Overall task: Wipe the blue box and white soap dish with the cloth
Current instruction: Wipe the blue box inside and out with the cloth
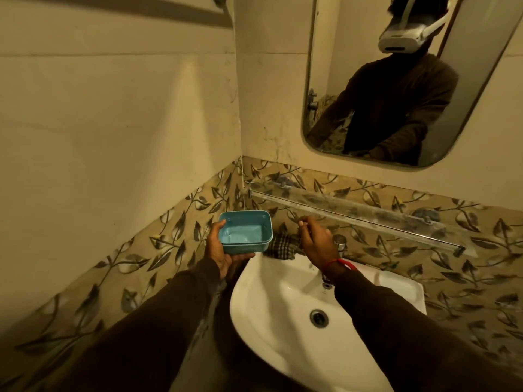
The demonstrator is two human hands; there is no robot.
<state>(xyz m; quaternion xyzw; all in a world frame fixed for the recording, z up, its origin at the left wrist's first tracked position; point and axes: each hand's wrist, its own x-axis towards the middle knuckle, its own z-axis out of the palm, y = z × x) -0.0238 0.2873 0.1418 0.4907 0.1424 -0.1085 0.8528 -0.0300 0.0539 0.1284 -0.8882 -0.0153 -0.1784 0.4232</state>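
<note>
The left hand [219, 251] cups the blue box [245, 235] from beneath above the sink [271, 301] rim while the right hand [314, 241], fingers curled, reaches over the checked cloth [281, 246]; that shallow one-handed hold could let the box slip into the basin.

left hand [219, 251] holds blue box [244, 235] | right hand [317, 241] over cloth [281, 246]
</note>
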